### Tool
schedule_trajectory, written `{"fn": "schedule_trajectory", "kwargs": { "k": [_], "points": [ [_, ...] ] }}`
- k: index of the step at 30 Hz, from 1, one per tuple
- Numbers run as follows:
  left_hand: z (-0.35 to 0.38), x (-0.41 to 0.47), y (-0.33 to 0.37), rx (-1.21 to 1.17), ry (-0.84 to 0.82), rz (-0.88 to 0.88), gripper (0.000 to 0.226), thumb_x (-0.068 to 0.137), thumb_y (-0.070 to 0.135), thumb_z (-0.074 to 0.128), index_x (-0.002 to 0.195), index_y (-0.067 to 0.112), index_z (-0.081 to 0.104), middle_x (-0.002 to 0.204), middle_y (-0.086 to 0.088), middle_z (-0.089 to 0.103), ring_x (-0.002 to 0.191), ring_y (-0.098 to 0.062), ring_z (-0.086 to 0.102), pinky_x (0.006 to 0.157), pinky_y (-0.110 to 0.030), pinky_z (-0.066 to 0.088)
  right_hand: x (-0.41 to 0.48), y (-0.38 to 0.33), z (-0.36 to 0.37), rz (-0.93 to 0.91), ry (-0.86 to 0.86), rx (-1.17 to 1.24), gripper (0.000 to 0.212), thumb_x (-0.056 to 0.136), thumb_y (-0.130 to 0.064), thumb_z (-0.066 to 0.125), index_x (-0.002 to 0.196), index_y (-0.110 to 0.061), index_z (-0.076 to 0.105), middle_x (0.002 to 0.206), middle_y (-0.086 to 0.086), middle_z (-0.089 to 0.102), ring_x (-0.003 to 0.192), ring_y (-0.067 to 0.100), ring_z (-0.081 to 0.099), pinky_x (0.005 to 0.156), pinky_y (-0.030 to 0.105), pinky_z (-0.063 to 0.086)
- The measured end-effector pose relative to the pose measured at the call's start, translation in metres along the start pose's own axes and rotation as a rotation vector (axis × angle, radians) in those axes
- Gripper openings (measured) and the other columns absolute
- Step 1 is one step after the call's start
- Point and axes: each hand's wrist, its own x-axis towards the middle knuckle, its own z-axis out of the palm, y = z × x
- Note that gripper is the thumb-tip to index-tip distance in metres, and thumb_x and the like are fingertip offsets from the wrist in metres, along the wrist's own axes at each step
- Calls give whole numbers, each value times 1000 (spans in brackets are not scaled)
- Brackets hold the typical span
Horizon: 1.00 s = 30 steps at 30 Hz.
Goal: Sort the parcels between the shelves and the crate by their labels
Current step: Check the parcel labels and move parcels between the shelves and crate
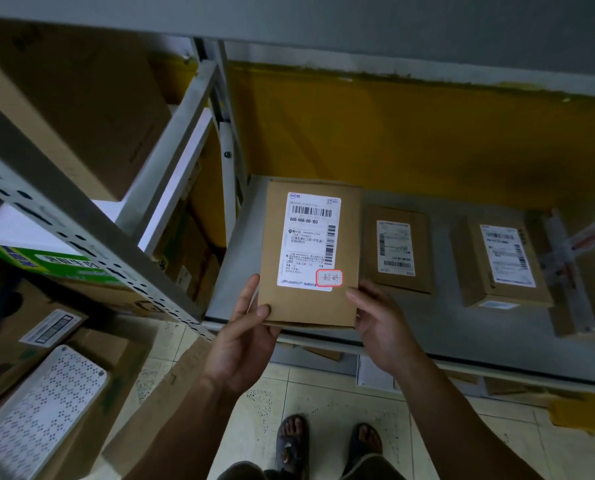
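Cardboard parcel at left end of grey shelf, near edge jutting past the shelf front; whether it rests on the shelf, cannot tell. White label faces up, reads 600-H06-00-103, with a red-framed stamp at its near right corner.

Left hand grips the near left corner, thumb on top, fingers under. Right hand holds the near right corner, thumb along the edge, fingers hidden.

Right along the shelf: second parcel, third parcel, both label-up. Cartons on left rack.
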Motion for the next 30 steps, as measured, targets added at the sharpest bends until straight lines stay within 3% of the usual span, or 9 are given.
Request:
{"fn": "schedule_trajectory", "kwargs": {
  "k": [3,7,11,14,17,21,23,26,30],
  "points": [
    [6,-6,-4,-49,-38,15,91,54,4,88,135,22,52,141,-15,52,123,-31,55,95,-37,52,-6,-4,-2,-31,-35,16,47,52,-32,86,95,-16,76,99,10,74,89,21,67,73,36,44],
    [12,-12,-4,-71,-56,24,97,54,3,87,140,21,47,142,-15,51,122,-30,55,97,-38,51,-11,-8,-1,-61,-45,-4,58,54,-37,88,105,-13,74,107,13,72,97,25,66,78,37,46],
    [12,-13,-4,-75,-62,20,96,54,4,88,139,22,47,139,-15,54,122,-30,56,95,-38,52,-15,-10,-1,-57,-12,-6,48,62,-27,75,106,-9,71,107,13,73,98,25,67,79,37,50],
    [14,-12,-6,-9,-74,-13,84,61,15,87,137,19,51,137,-12,56,125,-28,54,101,-36,47,-18,-11,0,-58,9,-36,45,64,-26,74,106,-10,69,103,9,74,93,21,68,75,35,50],
    [16,-9,-12,58,-35,-64,65,56,25,91,115,16,65,123,-10,64,113,-22,63,92,-31,52,-23,-10,-3,-57,37,-50,32,74,-17,66,106,-11,67,100,6,74,90,18,69,70,32,52],
    [23,-7,-25,219,-58,-99,81,68,28,85,137,10,47,136,-17,56,128,-31,52,109,-41,39,-31,-7,-6,-55,58,-25,34,76,-12,64,110,-11,64,103,6,74,93,21,70,70,33,57],
    [31,-3,-34,286,-49,-101,70,79,26,75,140,12,45,139,-17,53,131,-32,49,113,-46,34,-37,-5,-10,-60,98,-17,36,76,-13,65,112,-11,62,107,8,72,98,25,69,73,37,57],
    [38,3,-45,344,-37,-109,42,92,19,59,133,19,52,134,-15,58,127,-31,53,110,-48,38,-45,-5,-19,-51,147,-14,42,80,-13,68,121,-10,58,116,12,70,106,31,67,78,40,56],
    [45,11,-53,421,-61,-182,40,89,20,59,128,22,56,127,-10,64,121,-29,56,96,-42,48,-65,-15,-45,-97,277,-24,36,93,-15,58,128,-19,55,120,5,70,108,23,68,85,34,57]
  ]
}}
